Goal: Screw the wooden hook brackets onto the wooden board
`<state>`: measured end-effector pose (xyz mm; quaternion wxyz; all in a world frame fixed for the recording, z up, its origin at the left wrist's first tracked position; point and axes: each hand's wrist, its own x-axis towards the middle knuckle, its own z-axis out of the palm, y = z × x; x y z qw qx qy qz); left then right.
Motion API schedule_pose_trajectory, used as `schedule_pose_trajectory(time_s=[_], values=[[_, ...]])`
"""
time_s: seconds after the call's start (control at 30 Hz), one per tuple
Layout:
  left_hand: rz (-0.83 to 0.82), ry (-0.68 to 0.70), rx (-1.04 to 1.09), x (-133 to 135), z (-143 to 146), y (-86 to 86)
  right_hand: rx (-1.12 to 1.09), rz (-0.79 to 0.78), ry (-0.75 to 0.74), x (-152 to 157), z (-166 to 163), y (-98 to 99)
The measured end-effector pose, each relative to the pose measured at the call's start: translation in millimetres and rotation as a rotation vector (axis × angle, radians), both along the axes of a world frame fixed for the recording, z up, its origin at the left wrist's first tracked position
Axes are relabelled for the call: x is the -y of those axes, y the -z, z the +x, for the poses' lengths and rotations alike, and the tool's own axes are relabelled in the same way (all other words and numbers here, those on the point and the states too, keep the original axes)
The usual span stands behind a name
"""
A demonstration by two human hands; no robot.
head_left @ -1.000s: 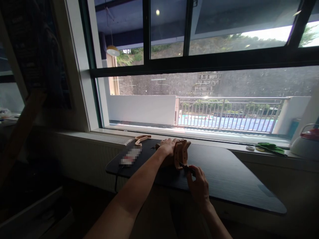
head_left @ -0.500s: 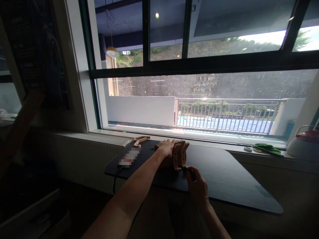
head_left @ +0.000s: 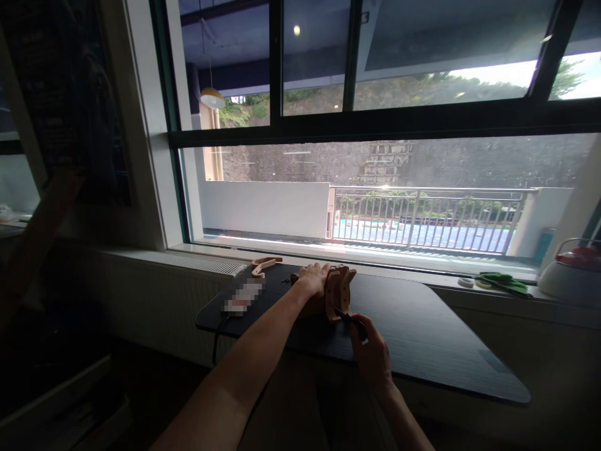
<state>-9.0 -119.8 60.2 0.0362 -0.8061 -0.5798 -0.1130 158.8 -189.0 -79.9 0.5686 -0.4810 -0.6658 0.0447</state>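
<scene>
A brown wooden assembly point(head_left: 338, 294) with shaped side pieces and small holes lies on the dark table. My left hand point(head_left: 313, 279) reaches over it from the left, fingers wrapped across its top, which hides part of the wood. My right hand point(head_left: 370, 351) is closed round the dark handle of a screwdriver point(head_left: 360, 328). Its thin shaft points up and left, and the tip is at the near face of the wooden side piece; whether it sits in a screw is too small to tell.
A curved wooden piece point(head_left: 263, 266) lies at the table's back left, near a blurred-out pale object point(head_left: 244, 297) with a black cable. Small dark bits point(head_left: 285, 281) sit beside the assembly. On the sill are green gloves point(head_left: 504, 283), tape rolls point(head_left: 466, 282) and a white kettle point(head_left: 573, 269).
Both hands keep their places on the assembly and the screwdriver. The right hand has shifted very slightly to the left; the wood shows no clear movement.
</scene>
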Motion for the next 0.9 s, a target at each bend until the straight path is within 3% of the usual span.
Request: schedule_pose_trajectory(time_s=[0.9], values=[[-0.030, -0.038, -0.170, -0.5, 0.0, -2.2, 0.062, -0.168, 0.101, 1.2, -1.2, 0.0]])
